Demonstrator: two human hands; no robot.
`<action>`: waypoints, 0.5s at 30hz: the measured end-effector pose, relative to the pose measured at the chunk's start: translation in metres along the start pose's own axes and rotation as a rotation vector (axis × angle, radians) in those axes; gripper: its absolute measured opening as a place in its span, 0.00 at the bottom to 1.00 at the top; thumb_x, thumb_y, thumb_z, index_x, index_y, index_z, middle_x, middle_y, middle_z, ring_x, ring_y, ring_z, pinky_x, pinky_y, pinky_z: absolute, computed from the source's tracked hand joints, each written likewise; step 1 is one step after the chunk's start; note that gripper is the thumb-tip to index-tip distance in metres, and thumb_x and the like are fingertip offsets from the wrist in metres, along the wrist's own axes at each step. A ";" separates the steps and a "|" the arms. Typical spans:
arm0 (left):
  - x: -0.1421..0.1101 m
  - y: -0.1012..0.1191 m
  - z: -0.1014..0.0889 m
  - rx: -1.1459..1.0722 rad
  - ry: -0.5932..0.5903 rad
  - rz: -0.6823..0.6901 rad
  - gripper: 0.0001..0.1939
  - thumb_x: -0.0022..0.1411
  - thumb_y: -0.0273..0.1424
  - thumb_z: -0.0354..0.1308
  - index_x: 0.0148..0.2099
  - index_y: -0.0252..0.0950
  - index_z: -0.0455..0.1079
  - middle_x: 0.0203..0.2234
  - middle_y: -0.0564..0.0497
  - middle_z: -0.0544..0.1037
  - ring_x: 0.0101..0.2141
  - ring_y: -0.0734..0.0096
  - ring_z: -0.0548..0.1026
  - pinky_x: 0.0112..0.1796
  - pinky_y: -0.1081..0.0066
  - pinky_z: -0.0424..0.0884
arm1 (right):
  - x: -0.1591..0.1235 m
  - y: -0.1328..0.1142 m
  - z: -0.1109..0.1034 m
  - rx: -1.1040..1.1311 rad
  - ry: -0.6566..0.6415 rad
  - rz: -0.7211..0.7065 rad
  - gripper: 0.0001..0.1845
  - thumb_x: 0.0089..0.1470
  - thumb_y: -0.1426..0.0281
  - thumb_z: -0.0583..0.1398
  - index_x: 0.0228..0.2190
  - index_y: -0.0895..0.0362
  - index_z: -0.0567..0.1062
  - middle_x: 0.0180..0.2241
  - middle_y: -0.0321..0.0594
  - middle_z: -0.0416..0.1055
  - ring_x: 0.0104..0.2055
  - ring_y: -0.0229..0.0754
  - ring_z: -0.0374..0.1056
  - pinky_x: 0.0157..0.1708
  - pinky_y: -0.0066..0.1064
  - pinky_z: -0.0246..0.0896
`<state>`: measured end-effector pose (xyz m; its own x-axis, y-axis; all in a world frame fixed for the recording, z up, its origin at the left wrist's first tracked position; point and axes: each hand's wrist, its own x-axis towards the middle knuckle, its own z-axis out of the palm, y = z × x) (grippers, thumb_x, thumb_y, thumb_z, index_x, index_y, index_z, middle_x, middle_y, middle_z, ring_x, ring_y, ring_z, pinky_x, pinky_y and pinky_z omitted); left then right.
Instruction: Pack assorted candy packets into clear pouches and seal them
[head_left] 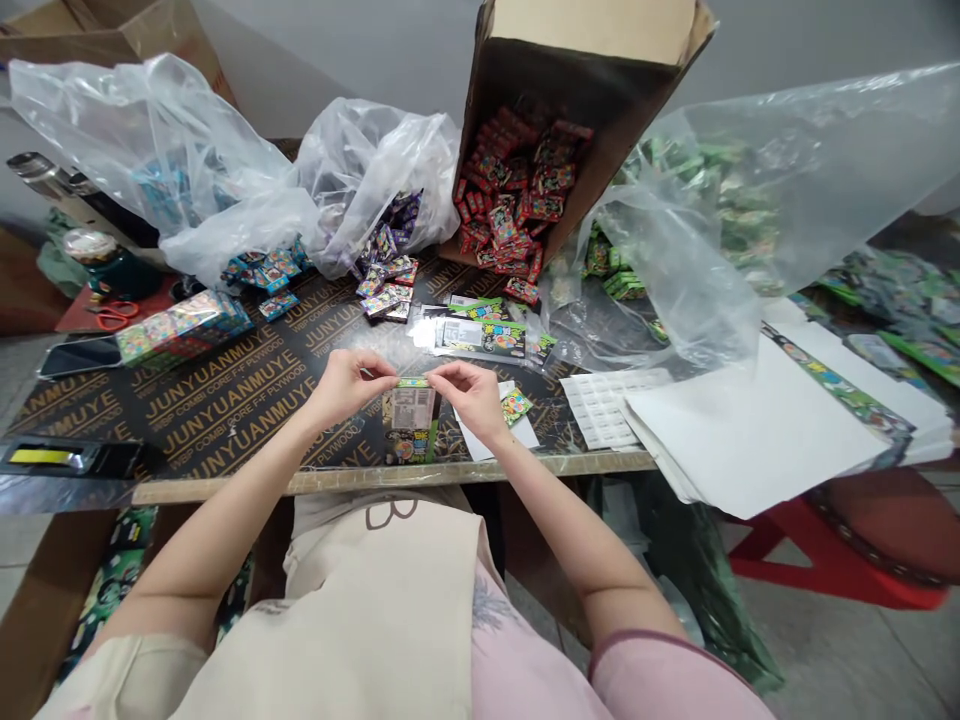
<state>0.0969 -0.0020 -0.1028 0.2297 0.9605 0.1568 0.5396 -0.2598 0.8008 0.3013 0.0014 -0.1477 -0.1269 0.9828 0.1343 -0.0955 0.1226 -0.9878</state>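
Note:
Near the table's front edge, a small printed plastic pouch (411, 440) stretches between my two hands, with a pale barcode-like panel and colourful print below. A narrow green strip runs along its upper edge; I cannot tell whether it is a separate box. My left hand (351, 385) pinches the strip's left end between thumb and fingertips. At the other end my right hand (472, 392) pinches it likewise. Just beyond the hands lies a stack of printed pouches (480, 335). Beside my right wrist, a small green packet (516, 406) rests on a white sheet (480, 436).
Behind stand a carton (592, 90) of red boxes (510, 200) and plastic bags of blue boxes (266, 268), purple boxes (394, 230) and green boxes (619, 275). A phone (79, 356), scissors (112, 316) and tape dispenser (75, 458) lie left; white sheets (750, 420), right.

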 end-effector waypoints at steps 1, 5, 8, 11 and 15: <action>-0.003 0.001 0.000 0.038 0.001 0.062 0.09 0.55 0.34 0.61 0.27 0.34 0.77 0.23 0.49 0.79 0.25 0.71 0.74 0.28 0.73 0.69 | -0.001 0.000 0.000 -0.013 -0.005 -0.003 0.09 0.45 0.62 0.67 0.25 0.54 0.79 0.26 0.35 0.76 0.27 0.40 0.70 0.33 0.34 0.68; -0.014 0.001 0.001 0.212 0.011 0.258 0.11 0.59 0.34 0.58 0.28 0.35 0.76 0.28 0.47 0.79 0.29 0.70 0.75 0.33 0.71 0.70 | -0.009 0.002 -0.002 -0.106 -0.066 -0.087 0.11 0.50 0.58 0.64 0.28 0.51 0.80 0.32 0.38 0.78 0.35 0.45 0.74 0.41 0.40 0.69; -0.017 0.000 0.008 0.282 0.003 0.314 0.11 0.61 0.36 0.57 0.31 0.37 0.76 0.32 0.46 0.78 0.33 0.68 0.74 0.36 0.69 0.70 | -0.015 0.005 -0.011 -0.206 -0.225 -0.227 0.18 0.54 0.51 0.58 0.35 0.49 0.80 0.42 0.40 0.77 0.46 0.48 0.72 0.51 0.44 0.64; -0.017 -0.001 0.018 0.265 -0.034 0.359 0.13 0.65 0.33 0.51 0.38 0.38 0.77 0.34 0.47 0.77 0.34 0.69 0.74 0.36 0.70 0.70 | -0.010 0.017 -0.035 -0.349 -0.293 -0.279 0.24 0.59 0.50 0.52 0.48 0.49 0.75 0.51 0.40 0.72 0.54 0.47 0.67 0.55 0.43 0.59; -0.017 0.000 0.026 0.254 -0.032 0.369 0.14 0.66 0.31 0.50 0.36 0.37 0.77 0.31 0.47 0.75 0.32 0.70 0.73 0.34 0.71 0.69 | 0.013 0.050 -0.092 -0.773 -0.013 -0.176 0.21 0.57 0.59 0.57 0.49 0.55 0.74 0.48 0.48 0.70 0.51 0.51 0.65 0.51 0.44 0.59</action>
<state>0.1141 -0.0206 -0.1207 0.4671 0.7964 0.3841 0.5974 -0.6045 0.5269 0.3853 0.0332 -0.2021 -0.1858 0.9389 0.2898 0.5968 0.3421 -0.7258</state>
